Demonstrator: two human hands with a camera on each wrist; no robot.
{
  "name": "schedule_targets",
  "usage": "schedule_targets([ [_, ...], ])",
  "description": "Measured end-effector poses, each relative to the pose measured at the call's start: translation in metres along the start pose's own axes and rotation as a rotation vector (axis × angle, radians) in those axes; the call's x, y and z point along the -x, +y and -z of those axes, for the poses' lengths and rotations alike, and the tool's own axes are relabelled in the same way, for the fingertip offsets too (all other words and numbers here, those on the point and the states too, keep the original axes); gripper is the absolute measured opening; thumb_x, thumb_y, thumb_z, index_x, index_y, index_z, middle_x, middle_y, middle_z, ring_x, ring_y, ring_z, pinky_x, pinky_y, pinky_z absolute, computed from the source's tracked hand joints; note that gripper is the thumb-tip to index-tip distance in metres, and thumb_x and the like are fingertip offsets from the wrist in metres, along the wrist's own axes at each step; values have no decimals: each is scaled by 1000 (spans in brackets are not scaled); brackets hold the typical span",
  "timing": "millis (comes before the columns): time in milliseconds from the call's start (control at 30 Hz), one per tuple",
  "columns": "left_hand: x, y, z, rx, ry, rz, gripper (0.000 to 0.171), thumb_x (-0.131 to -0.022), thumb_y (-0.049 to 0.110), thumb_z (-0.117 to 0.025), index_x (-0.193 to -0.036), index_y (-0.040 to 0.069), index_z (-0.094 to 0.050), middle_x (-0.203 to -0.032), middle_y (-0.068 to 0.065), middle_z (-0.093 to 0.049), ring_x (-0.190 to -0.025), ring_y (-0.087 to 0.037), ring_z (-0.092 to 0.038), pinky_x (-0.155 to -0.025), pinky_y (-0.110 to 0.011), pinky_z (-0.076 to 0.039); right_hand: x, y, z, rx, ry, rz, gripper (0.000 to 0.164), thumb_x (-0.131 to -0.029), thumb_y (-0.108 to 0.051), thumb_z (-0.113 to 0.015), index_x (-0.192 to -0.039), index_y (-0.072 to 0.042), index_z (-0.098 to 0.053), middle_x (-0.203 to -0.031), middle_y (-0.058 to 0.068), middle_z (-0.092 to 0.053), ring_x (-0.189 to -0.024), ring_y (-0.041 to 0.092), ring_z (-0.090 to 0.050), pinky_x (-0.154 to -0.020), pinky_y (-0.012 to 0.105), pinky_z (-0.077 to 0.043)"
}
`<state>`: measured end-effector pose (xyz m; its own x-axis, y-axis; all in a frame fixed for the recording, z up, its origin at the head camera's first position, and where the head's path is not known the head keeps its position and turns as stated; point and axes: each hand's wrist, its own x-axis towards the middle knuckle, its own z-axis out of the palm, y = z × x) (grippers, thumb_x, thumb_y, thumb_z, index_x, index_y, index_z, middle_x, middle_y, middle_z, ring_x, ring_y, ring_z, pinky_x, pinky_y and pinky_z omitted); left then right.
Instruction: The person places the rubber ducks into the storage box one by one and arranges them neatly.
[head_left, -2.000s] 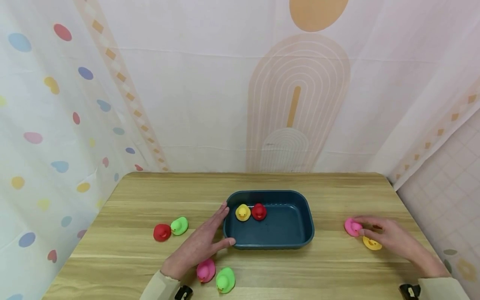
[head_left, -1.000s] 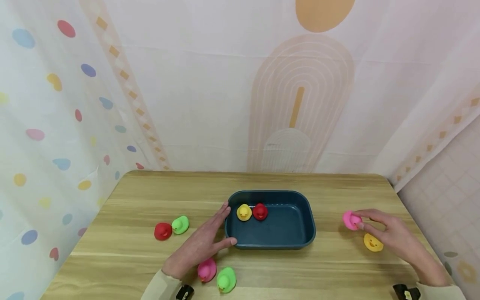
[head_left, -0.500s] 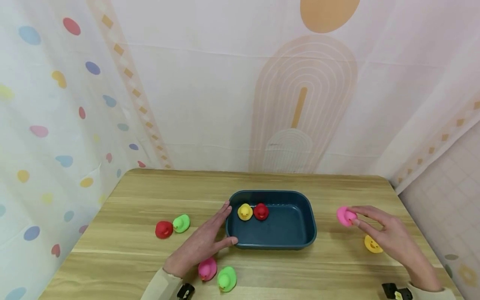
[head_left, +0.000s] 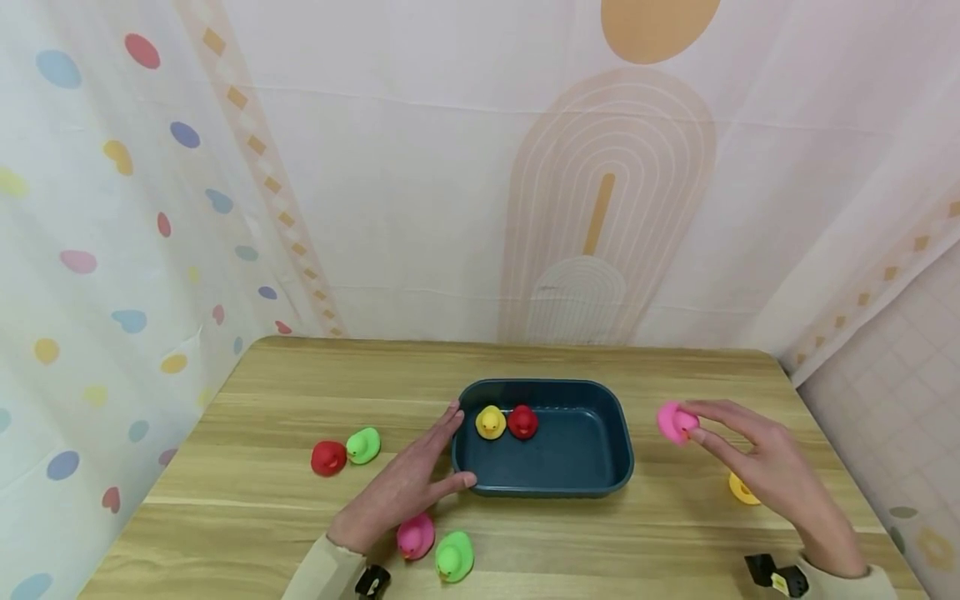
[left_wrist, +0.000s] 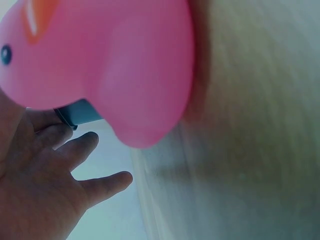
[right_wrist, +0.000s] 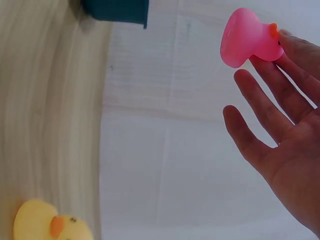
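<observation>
Pinched by its head between thumb and fingertips, a pink rubber duck (head_left: 674,422) hangs above the table from my right hand (head_left: 772,467); the right wrist view shows the duck (right_wrist: 244,40) clear of the surface. My left hand (head_left: 405,487) rests with straight fingers against the left side of a dark teal tray (head_left: 555,492). Inside that tray sit a yellow duck (head_left: 491,423) and a red duck (head_left: 522,422). Below the right hand lies another yellow duck (head_left: 742,490), partly hidden. A second pink duck (head_left: 416,537) stands close by my left wrist and fills much of the left wrist view.
On the wooden table (head_left: 300,392), a red duck (head_left: 328,458) and a green duck (head_left: 363,446) stand together left of the left hand. Another green duck (head_left: 454,557) is near the front. A patterned curtain (head_left: 420,208) hangs behind the table's back edge.
My right hand has taken the pink duck, lifted it off the table beside the yellow duck and carried it left toward the tray. The left hand has stayed at the tray.
</observation>
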<state>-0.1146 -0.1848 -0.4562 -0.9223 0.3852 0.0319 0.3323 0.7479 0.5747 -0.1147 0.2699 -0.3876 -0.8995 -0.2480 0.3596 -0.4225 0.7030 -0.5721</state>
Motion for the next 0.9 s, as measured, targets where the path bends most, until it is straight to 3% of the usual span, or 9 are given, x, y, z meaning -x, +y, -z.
schedule_targets([
  [300,-1,-1,1,-3,-5,-6,91,-97,50,-69,-165,9,-25,-173,-2,-14,-154,-33,-28,-119,-52,-35,-10,-15,-4,-29,18,49,33,-97,-17,-75,-129,-26,-74,-127,-1,-72,-119,-12,-53,-95,4,-37],
  [900,0,-1,1,2,-9,-6,92,-97,52,-68,-165,9,-24,-173,-3,-13,-155,-33,-27,-119,-52,-34,-28,-33,-21,-133,-19,106,34,-98,-14,-74,-130,-26,-74,-129,-7,-71,-121,0,-60,-100,9,-41],
])
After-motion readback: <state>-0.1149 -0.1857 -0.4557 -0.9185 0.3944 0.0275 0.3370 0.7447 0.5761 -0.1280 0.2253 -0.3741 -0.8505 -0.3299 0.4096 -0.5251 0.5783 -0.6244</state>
